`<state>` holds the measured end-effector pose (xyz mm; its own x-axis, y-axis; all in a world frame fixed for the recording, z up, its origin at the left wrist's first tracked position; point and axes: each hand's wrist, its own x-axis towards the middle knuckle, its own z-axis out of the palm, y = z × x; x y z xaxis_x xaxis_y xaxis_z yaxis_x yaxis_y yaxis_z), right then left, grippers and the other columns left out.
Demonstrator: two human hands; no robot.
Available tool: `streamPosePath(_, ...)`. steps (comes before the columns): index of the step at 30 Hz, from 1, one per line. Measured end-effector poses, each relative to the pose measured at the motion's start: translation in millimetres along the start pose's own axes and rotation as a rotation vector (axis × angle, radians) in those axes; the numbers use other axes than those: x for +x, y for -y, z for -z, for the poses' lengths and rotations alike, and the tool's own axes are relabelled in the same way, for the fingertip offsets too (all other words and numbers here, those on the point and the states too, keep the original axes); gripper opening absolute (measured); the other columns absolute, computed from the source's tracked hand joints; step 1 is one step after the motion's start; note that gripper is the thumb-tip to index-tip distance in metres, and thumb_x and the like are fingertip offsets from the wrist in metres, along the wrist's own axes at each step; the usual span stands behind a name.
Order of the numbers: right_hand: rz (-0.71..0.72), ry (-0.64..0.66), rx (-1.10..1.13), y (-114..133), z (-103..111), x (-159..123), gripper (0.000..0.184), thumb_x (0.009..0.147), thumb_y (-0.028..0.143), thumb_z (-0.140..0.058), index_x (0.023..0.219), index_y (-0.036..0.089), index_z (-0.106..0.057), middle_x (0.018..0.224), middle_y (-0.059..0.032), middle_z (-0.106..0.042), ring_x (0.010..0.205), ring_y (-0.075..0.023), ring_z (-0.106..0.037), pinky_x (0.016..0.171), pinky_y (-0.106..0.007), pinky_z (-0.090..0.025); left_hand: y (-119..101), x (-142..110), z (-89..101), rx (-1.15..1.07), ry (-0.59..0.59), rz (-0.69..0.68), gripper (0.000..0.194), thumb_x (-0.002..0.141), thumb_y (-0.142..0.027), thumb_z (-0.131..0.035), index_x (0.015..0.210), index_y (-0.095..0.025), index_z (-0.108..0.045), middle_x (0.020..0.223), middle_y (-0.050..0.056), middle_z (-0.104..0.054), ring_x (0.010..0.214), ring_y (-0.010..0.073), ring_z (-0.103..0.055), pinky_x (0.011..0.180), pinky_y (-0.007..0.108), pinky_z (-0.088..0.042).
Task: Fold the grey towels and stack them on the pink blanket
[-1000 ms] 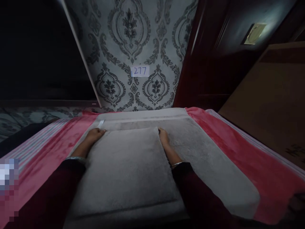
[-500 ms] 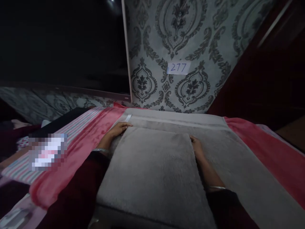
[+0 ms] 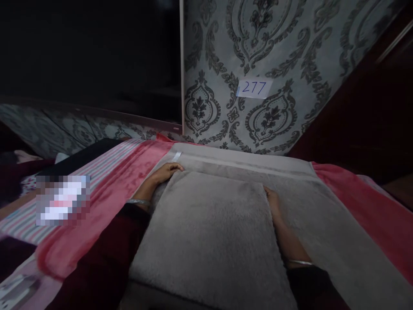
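the grey plush panel (image 3: 209, 232) lies flat nearest the person, its long axis apparently running away from the body toward the wallpapered wall (image 3: 206, 56). at its far corners, the left hand (image 3: 165, 172) and right hand (image 3: 272, 199) each pinch an edge. it is laid out over a wider grey sheet (image 3: 325, 224), but neither corner is let go yet.

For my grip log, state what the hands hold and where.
Gray plush blanket: left hand at its far left corner, right hand at its far right corner.
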<state>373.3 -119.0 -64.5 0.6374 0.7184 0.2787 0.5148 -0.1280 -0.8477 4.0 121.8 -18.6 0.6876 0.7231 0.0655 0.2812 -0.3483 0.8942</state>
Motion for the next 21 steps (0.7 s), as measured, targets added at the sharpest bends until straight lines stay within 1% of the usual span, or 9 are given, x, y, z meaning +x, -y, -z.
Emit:
streamPosePath(3,-0.042,-0.006,0.023,-2,-1,0,0.041,0.066,0.054,-0.056,0.068,0.019,-0.077,0.053,-0.0016,-0.061,0.065,-0.0259,-0.062,0.067,-0.036,-0.052,1,-1,0.7,-0.025,-0.001,0.014,0.019,0.078,-0.032,-0.069,0.091,-0.019,-0.074,0.095,0.004,-0.073,0.091,0.0191,-0.064,0.09,0.035,-0.05)
streamPosePath(6,-0.053,-0.002,0.044,-2,-1,0,0.04,0.065,0.054,-0.057,0.067,0.02,-0.076,0.05,-0.0004,-0.059,0.064,-0.0255,-0.062,0.067,-0.035,-0.052,0,-2,0.0,-0.041,-0.009,0.004,0.019,0.076,-0.033,-0.071,0.089,-0.019,-0.073,0.093,0.004,-0.072,0.09,0.0193,-0.064,0.088,0.035,-0.05)
streamPosePath(10,-0.083,-0.033,0.023,-1,1,1,0.036,0.065,0.052,-0.057,0.066,0.02,-0.076,0.053,-0.0013,-0.061,0.065,-0.0256,-0.063,0.065,-0.034,-0.051,-3,-2,-2.9,-0.043,-0.005,-0.029,0.02,0.072,-0.034,-0.072,0.084,-0.02,-0.068,0.088,0.002,-0.068,0.085,0.0176,-0.061,0.084,0.032,-0.049)
streamPosePath(13,-0.089,-0.04,0.031,1,2,2,0.032,0.064,0.049,-0.059,0.063,0.021,-0.075,0.051,-0.0022,-0.061,0.066,-0.0261,-0.064,0.063,-0.032,-0.051,-6,-3,-3.3,-0.061,0.034,-0.025,0.02,0.069,-0.032,-0.074,0.082,-0.019,-0.065,0.085,0.001,-0.065,0.083,0.0159,-0.059,0.081,0.03,-0.048)
streamPosePath(15,-0.096,-0.036,0.025,2,2,3,0.03,0.063,0.048,-0.06,0.062,0.022,-0.075,0.05,-0.002,-0.061,0.065,-0.0261,-0.064,0.062,-0.032,-0.051,-6,-5,-3.7,-0.115,0.043,-0.006,0.022,0.069,-0.032,-0.076,0.082,-0.019,-0.065,0.082,0.0,-0.063,0.078,0.0145,-0.057,0.075,0.027,-0.047)
streamPosePath(18,-0.099,-0.036,0.007,3,4,3,0.03,0.064,0.048,-0.06,0.062,0.021,-0.075,0.05,-0.0016,-0.061,0.065,-0.026,-0.065,0.064,-0.032,-0.052,-5,-7,-6.6,-0.272,-0.036,0.053,0.03,0.069,-0.039,-0.077,0.085,-0.019,-0.062,0.074,-0.003,-0.058,0.065,0.012,-0.052,0.061,0.024,-0.043)
streamPosePath(21,-0.105,-0.038,0.002,2,4,4,0.033,0.065,0.049,-0.06,0.064,0.021,-0.076,0.05,-0.0012,-0.061,0.063,-0.0254,-0.065,0.065,-0.033,-0.053,-4,-7,-11.0,-0.368,-0.118,0.065,0.034,0.067,-0.04,-0.079,0.085,-0.02,-0.059,0.073,-0.004,-0.057,0.061,0.0108,-0.05,0.056,0.022,-0.04)
